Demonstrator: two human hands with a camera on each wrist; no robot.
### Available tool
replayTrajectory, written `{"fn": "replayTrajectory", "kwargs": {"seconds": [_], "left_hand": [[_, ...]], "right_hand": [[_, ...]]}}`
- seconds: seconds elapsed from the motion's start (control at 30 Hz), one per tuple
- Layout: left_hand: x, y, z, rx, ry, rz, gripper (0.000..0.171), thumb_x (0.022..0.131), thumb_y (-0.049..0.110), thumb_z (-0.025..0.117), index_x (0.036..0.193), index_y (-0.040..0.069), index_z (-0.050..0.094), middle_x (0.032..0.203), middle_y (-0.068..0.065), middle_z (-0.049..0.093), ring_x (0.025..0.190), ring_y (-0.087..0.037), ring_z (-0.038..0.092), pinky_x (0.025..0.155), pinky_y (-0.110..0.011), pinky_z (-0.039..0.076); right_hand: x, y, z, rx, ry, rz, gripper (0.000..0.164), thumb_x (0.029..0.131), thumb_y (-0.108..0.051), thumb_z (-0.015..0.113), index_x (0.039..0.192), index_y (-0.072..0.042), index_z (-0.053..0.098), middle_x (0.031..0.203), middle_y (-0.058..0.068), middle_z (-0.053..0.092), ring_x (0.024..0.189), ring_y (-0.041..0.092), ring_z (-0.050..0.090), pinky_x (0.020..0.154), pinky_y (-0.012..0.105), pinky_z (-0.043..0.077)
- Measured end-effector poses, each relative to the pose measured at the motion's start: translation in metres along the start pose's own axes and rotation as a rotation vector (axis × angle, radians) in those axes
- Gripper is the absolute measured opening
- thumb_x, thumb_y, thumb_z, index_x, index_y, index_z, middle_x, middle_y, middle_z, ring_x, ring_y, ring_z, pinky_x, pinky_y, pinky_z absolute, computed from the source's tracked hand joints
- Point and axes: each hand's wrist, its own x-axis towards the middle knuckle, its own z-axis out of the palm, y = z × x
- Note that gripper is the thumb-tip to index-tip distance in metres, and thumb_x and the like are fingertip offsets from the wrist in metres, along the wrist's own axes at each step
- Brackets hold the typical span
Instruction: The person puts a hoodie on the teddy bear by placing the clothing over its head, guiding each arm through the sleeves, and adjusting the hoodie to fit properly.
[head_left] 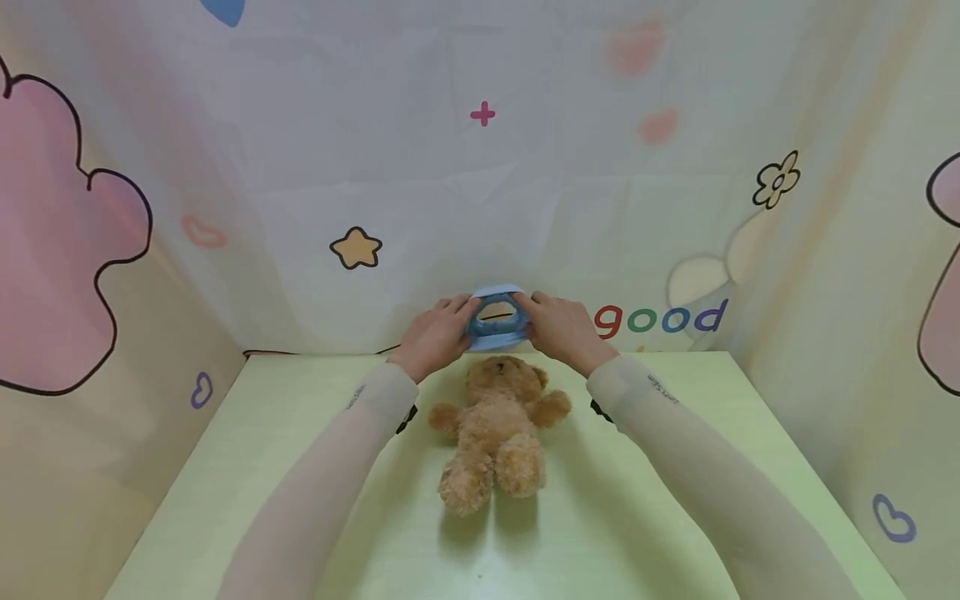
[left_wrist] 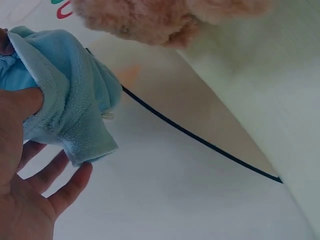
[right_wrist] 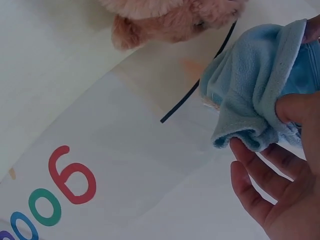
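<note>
A small light-blue fleece top is stretched between both hands near the back wall, its hole facing the head camera. My left hand pinches one side of the rim with the thumb inside; a short sleeve hangs by its fingers. On the opposite side my right hand grips the rim the same way, with the other sleeve over its fingertips. Just below the top, a brown teddy bear lies on its back, head toward the wall, apart from both hands.
The pale green table meets a white cloth backdrop at its far edge. Printed on the cloth are a star, a flower and coloured letters. Side cloths stand at left and right.
</note>
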Motion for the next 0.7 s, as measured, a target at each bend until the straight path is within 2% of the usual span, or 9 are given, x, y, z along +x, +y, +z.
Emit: {"fn": "replayTrajectory", "kwargs": {"seconds": [0.13,0.3,0.4,0.5,0.7], "left_hand": [[0.004,-0.004,0.009,-0.005,-0.011,-0.009,0.064,0.095,0.029,0.066,0.151,0.015,0.038,0.148,-0.007,0.048,0.127,-0.028,0.055,0.094,-0.041,0.053],[0.01,-0.008,0.021,0.011,-0.058,-0.007,0.065,0.095,0.034,0.064,0.151,0.015,0.038,0.146,-0.008,0.051,0.124,-0.028,0.057,0.095,-0.04,0.053],[0.013,-0.01,0.026,0.011,-0.079,-0.002,0.065,0.097,0.035,0.062,0.152,0.015,0.036,0.145,-0.008,0.051,0.124,-0.028,0.058,0.096,-0.041,0.052],[0.012,-0.011,0.03,0.018,-0.092,0.005,0.062,0.099,0.036,0.059,0.153,0.016,0.036,0.144,-0.007,0.052,0.123,-0.026,0.058,0.094,-0.041,0.053],[0.01,-0.013,0.034,-0.008,-0.138,0.021,0.053,0.104,0.034,0.046,0.153,0.017,0.035,0.144,-0.006,0.054,0.126,-0.026,0.057,0.097,-0.042,0.052]], "right_hand": [[0.005,0.001,0.007,0.008,-0.031,0.009,0.053,0.094,-0.021,0.067,0.144,-0.019,0.049,0.105,0.009,0.065,0.071,0.025,0.063,0.056,0.037,0.052],[0.007,0.001,0.019,0.013,-0.084,0.031,0.057,0.093,-0.022,0.068,0.146,-0.019,0.047,0.11,0.009,0.069,0.082,0.027,0.068,0.065,0.041,0.056],[0.008,0.001,0.026,0.015,-0.103,0.041,0.058,0.094,-0.022,0.067,0.147,-0.019,0.045,0.113,0.009,0.069,0.083,0.028,0.068,0.066,0.041,0.056],[0.008,0.001,0.033,0.031,-0.111,0.042,0.057,0.095,-0.021,0.066,0.148,-0.018,0.045,0.112,0.01,0.07,0.082,0.027,0.068,0.066,0.041,0.056],[0.008,0.004,0.043,0.062,-0.169,0.031,0.06,0.095,-0.024,0.066,0.149,-0.018,0.042,0.122,0.012,0.068,0.092,0.03,0.07,0.07,0.043,0.057]]}}
